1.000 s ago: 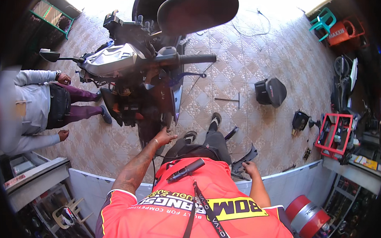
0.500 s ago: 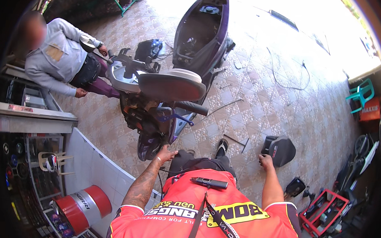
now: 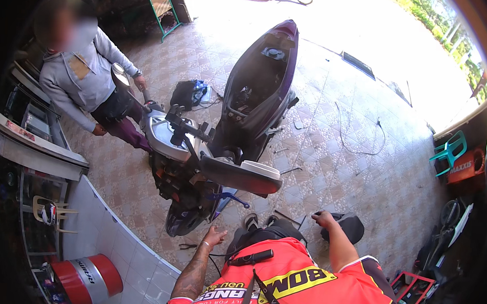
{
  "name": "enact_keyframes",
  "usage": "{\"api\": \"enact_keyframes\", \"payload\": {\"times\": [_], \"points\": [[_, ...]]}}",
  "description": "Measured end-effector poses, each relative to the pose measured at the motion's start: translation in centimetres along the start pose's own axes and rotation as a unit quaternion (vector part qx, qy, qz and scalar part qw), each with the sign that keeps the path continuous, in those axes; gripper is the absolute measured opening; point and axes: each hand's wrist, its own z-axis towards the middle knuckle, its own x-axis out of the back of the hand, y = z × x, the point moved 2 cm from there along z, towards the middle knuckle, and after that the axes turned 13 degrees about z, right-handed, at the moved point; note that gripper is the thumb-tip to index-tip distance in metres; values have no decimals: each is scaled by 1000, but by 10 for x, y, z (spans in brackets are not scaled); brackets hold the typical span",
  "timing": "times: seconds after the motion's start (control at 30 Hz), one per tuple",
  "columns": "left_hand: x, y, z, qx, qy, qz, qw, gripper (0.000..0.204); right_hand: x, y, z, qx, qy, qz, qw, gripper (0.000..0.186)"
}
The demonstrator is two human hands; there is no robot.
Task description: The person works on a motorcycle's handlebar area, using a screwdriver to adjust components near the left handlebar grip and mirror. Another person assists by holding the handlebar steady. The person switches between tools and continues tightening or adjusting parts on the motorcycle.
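Observation:
A purple scooter (image 3: 259,88) stands before me with its seat off, the storage well exposed, and its front stripped of panels. Its dark mirror (image 3: 237,176) and blue brake lever (image 3: 228,196) point my way. My left hand (image 3: 215,236) hangs by the scooter's front end, apart from it, fingers spread with nothing in them. Off to my right side, my right hand (image 3: 321,218) has curled fingers; whether anything is in them cannot be made out. Below that hand a black box-like case (image 3: 348,229) lies on the floor, and a T-shaped bar tool (image 3: 301,223) lies beside it.
A person in a grey hoodie (image 3: 88,66) stands at the left, one hand at the handlebar. A low tiled wall (image 3: 117,228) and red drum (image 3: 89,279) are near left. At right are a green stool (image 3: 450,154) and red tool rack (image 3: 413,292). A cable (image 3: 356,151) lies on the tiles.
My view has shifted, so the scooter shows lower and more of the outdoors appears. Both my hands have swung slightly. The other person still stands at the handlebar.

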Motion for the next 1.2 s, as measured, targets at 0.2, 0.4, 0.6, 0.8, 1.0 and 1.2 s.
{"api": "enact_keyframes", "payload": {"times": [0.2,0.4,0.6,0.8,1.0,1.2], "points": [[-1,-14,-5,40,16,-54,998,79,14,-23,18,-19,-26,-41,999,49],[-21,-5,-4,57,54,-94,992,89,63,-14,94,46,-44,-58,996,42],[-97,46,-16,52,134,-165,976,66,149,-46,183,18,-137,-37,990,37],[-191,143,-40,76,125,-141,979,92,298,-91,248,25,-72,117,990,27],[-243,168,-59,69,150,-166,972,93,397,-99,295,-31,-36,93,995,16],[-284,152,-73,82,201,-267,939,91,336,-129,313,-24,-101,0,995,22]]}}
